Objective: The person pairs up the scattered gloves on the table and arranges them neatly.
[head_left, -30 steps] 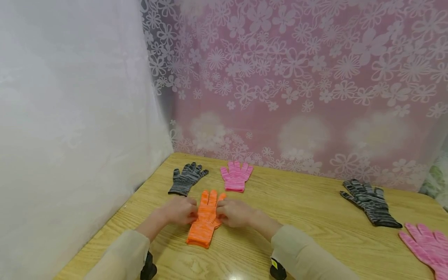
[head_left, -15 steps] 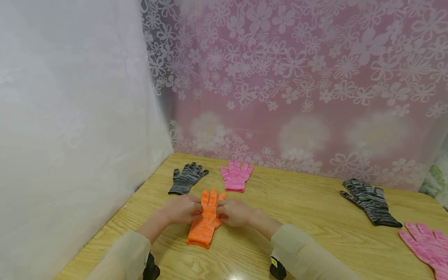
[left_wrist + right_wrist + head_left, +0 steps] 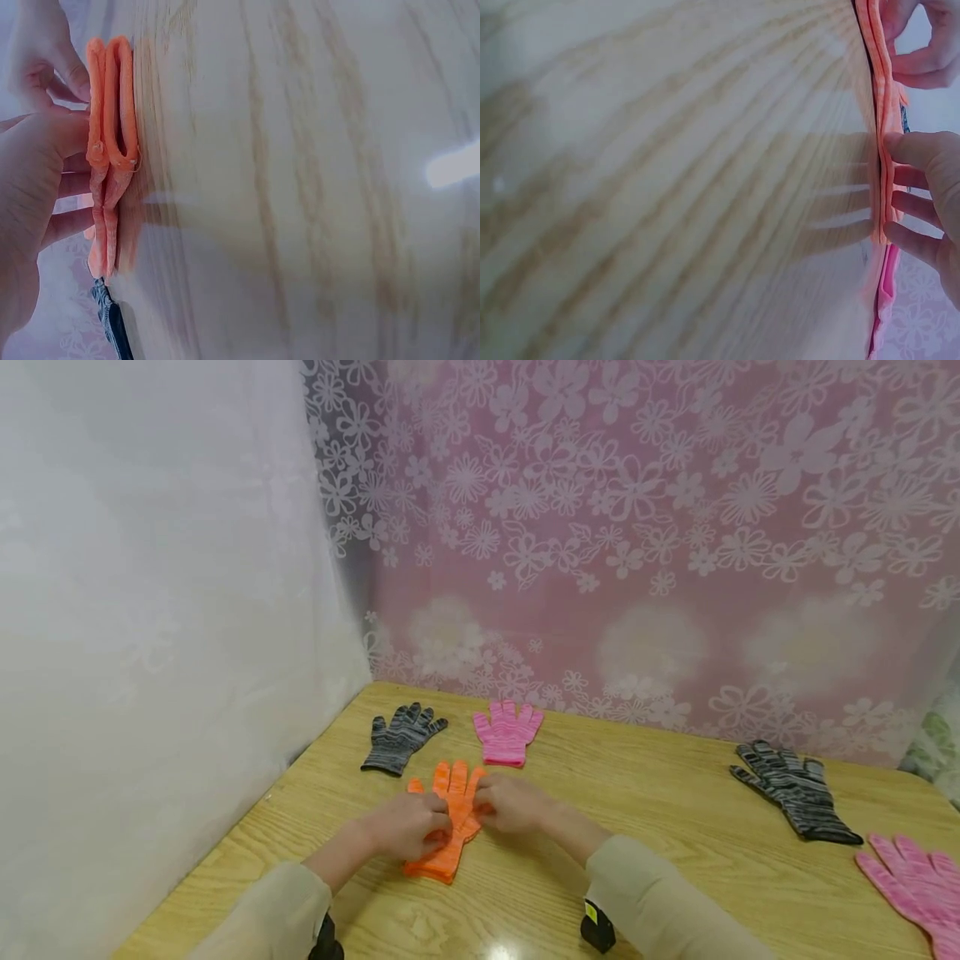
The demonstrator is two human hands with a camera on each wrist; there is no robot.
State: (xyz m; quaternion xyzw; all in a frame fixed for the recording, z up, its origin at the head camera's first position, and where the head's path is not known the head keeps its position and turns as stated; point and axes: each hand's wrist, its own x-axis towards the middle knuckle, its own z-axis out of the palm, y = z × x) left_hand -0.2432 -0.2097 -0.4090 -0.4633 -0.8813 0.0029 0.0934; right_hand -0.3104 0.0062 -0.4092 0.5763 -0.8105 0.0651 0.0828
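Orange knit gloves (image 3: 455,795) lie flat before me, fingers pointing away; in the left wrist view two cuffs (image 3: 127,97) show stacked. My left hand (image 3: 415,827) rests over the palm and left part of the orange gloves, its fingers touching the fabric. At the right edge, near the glove's fingers, my right hand (image 3: 515,803) touches them; in the right wrist view its fingertips (image 3: 911,236) press on the knit, fairly straight. Part of the palm area is hidden under my left hand.
Beyond the orange gloves lie a grey-black glove (image 3: 401,739) and a pink glove (image 3: 507,735). Over to the right are another grey-black glove (image 3: 797,793) and another pink one (image 3: 911,889). A white sheet (image 3: 172,610) hangs along the left of the wooden table (image 3: 637,793).
My left hand has moved right and nearer, off the gloves' left edge onto their palm, uncovering an orange finger on the left. My right hand has shifted slightly right and away.
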